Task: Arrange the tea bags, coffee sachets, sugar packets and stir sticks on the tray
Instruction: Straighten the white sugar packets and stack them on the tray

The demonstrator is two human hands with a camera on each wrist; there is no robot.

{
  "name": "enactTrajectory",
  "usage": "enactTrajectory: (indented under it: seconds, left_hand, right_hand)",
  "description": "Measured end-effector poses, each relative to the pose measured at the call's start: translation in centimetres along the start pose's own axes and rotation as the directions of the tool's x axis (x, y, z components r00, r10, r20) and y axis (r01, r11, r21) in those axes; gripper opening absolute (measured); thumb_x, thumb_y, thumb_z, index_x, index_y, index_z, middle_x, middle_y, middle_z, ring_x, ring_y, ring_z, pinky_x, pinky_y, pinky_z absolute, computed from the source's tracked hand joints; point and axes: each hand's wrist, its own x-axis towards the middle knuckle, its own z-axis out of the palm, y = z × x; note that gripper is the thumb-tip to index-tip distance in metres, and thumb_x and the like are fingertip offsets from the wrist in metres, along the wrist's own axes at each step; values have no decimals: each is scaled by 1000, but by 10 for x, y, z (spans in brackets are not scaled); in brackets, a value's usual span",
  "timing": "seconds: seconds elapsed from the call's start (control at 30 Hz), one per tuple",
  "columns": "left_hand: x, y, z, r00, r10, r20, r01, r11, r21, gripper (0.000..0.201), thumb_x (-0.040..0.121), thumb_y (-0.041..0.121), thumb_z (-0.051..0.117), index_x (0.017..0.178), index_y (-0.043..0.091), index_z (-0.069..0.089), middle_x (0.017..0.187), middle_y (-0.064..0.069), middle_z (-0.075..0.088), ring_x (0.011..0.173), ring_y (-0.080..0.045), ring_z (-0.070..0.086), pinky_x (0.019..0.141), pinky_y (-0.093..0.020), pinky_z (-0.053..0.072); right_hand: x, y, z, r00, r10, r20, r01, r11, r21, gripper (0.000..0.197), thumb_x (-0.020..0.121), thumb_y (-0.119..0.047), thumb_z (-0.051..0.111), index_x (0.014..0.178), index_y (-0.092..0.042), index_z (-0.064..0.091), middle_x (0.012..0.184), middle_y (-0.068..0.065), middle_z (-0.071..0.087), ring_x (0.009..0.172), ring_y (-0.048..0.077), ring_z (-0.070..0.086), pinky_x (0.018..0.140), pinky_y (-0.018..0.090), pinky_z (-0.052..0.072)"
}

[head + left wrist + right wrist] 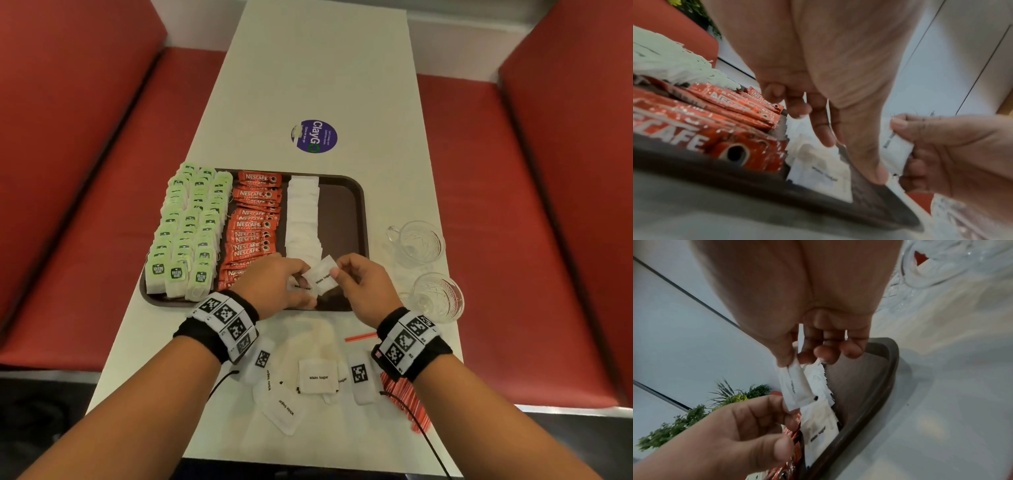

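**White sugar packet in mid-air over the tray's near edge: risks and contents**

Paper packet (pixel 322 274) held between both hands, just above the 6 o'clock rim of the brown tray (pixel 346 205).

Hands, left to right:
- Left hand (pixel 274 284): fingertips and thumb pinching the packet's left end, other fingers curled down toward the tray.
- Right hand (pixel 363 281): thumb and forefinger pinching the packet's right end, remaining fingers curled under.

Risks (judgement):
- Two-handed pinch on a limp packet; if one side lets go early it may swing and land crooked or outside the rim.
- Left knuckles sit close to the near coffee sachets; a downward push could scatter that column.
- Glass cups stand near the right wrist at 3 o'clock; a wide withdrawal could knock them.
- Cable from the right wristband trails over the stir sticks (pixel 404 397) at 5 o'clock and could drag them off the edge.

Tray contents, left to right:
- Green tea bags (pixel 191 226): three overlapping columns, 9 o'clock side, overhanging the rim.
- Red coffee sachets (pixel 253 226): one shingled column, left of centre.
- Sugar packets (pixel 303 219): one white column, centre-right.
- Bare strip at 3 o'clock, no sticks yet.

Glass cups (pixel 416 243): appear empty. Loose sugar packets (pixel 318 377) lie on the table at 6 o'clock.
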Motion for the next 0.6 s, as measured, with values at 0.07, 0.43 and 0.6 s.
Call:
enactTrajectory:
  seconds: [0.07,0.43,0.6]
  left_hand:
    - [-1,4,0,999,0,-37,-1,999,-32,29,82,55,71,105,37,68,90,7,57,83,-14,53,71,-31,42]
    - [-5,-4,-5,990,-142,-9,142,982,127,19,92,37,67,106,26,75,93,3,71,91,-17,62,85,-36,51]
    - [-2,-2,9,983,-152,-106,175,949,262,27,85,48,71,105,31,71,94,2,66,99,-20,55,89,-38,47]
  right_hand:
    - [-3,-2,2,1000,12,25,-12,1000,13,10,96,-28,63,88,-23,63,77,3,67,72,21,61,71,42,57]
    - [-3,-4,8,980,125,154,-69,943,-324,28,100,-12,50,125,-17,62,111,-3,70,102,13,63,88,19,44]
    - [-5,-7,20,967,107,232,21,871,-490,31,99,-12,48,122,-12,69,119,6,67,110,25,61,98,36,48]
